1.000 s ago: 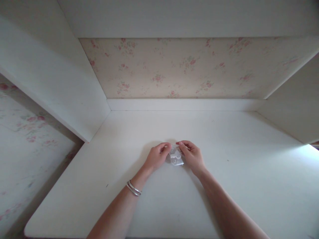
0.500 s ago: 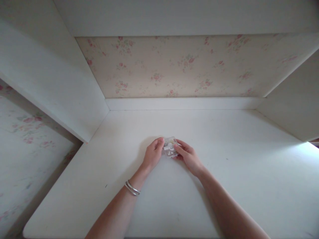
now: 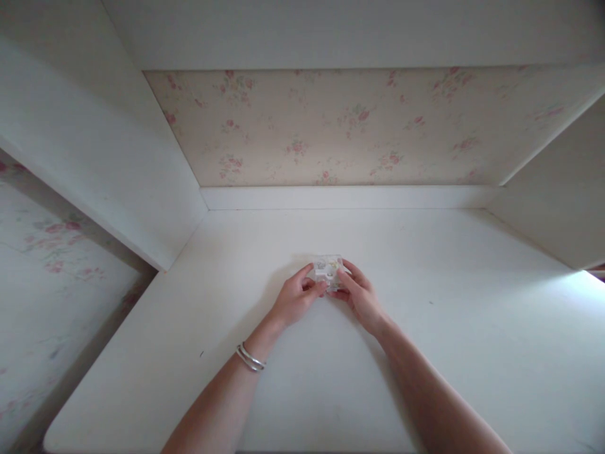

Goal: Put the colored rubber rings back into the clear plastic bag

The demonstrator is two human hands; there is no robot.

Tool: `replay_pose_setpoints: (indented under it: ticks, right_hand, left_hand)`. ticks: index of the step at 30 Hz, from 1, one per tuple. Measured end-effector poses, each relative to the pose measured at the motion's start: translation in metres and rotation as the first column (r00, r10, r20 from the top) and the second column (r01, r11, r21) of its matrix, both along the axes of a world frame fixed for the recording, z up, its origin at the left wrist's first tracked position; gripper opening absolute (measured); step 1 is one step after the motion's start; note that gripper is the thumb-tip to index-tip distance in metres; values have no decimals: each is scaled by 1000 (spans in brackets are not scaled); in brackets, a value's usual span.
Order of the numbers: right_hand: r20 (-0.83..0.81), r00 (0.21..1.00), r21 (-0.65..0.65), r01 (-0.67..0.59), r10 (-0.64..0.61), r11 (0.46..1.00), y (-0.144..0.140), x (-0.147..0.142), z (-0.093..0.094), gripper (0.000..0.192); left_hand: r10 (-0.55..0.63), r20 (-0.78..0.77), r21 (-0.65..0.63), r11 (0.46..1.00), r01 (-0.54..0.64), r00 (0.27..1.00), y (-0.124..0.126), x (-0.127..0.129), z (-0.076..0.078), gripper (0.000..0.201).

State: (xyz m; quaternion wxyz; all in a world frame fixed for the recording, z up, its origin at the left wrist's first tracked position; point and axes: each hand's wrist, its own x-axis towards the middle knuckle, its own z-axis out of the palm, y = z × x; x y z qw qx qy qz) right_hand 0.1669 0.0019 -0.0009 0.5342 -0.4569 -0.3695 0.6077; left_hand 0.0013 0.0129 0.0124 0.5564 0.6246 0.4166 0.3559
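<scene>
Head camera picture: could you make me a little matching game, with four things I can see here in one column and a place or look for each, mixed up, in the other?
Things:
1. small clear packet
2. silver bangles
3. floral wallpaper
4. white desk top

Places or looks:
A. on the back wall of the alcove
B. pinched between the fingers of the left hand and the right hand
C. lies under both forearms
D. round the left wrist

Pairs: 1-B, 2-D, 3-A, 4-C
</scene>
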Motion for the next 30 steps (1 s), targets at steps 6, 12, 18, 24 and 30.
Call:
replay_pose_setpoints:
  ticks: [6,12,18,24,30]
  right_hand:
    - [-16,997,-32,81,-81,996,2,3,1,50]
    - [24,1000,3,9,-9,1000,1,2,4,45]
    - [61,997,-8,36,-36,999,0,3,5,45]
    - [21,1000,-48,19,-18,999,-2,6,10,42]
    - [129,990,-26,-59,61,998,-2,5,5,39]
  left_hand:
    - [-45,-27,20,999,46,999,1,-3,2,46]
    - [76,-76,44,996,-73,994,2,-1,-4,45]
    - [37,-117,57,998,-30,992,1,-2,-2,48]
    - [-85,-128,68,993,94,988,0,-6,2,44]
    - [-133,-156,22,990,138,979,-1,-5,4,44]
